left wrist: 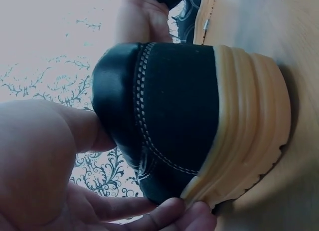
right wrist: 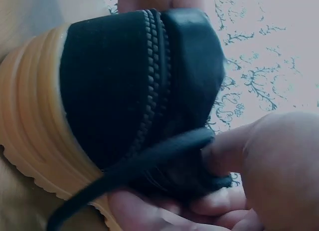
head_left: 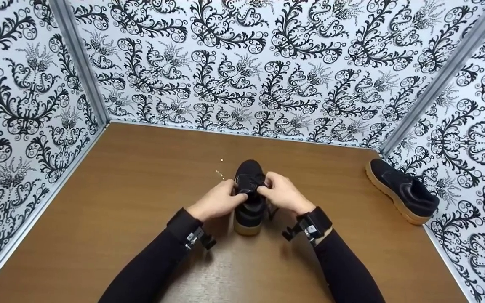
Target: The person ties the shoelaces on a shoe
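Note:
A black shoe (head_left: 249, 168) with a tan sole stands upright on the table, its toe pointing away from me. My left hand (head_left: 217, 200) grips its left side, thumb at the opening and fingers (left wrist: 164, 213) along the upper and the sole edge. On the other side, my right hand (head_left: 283, 192) pinches a dark shoelace (right wrist: 134, 163) near the tongue. The lace hangs past the shoe's side in the right wrist view, with the right fingers close against the upper. White stitching runs round the heel. My hands hide part of the lacing.
A second black shoe (head_left: 398, 185) with a tan sole lies at the right, by the patterned side wall (head_left: 474, 168). The brown table (head_left: 154, 168) is enclosed by patterned panels at the back and sides. Small bright specks (head_left: 220, 173) show left of the toe.

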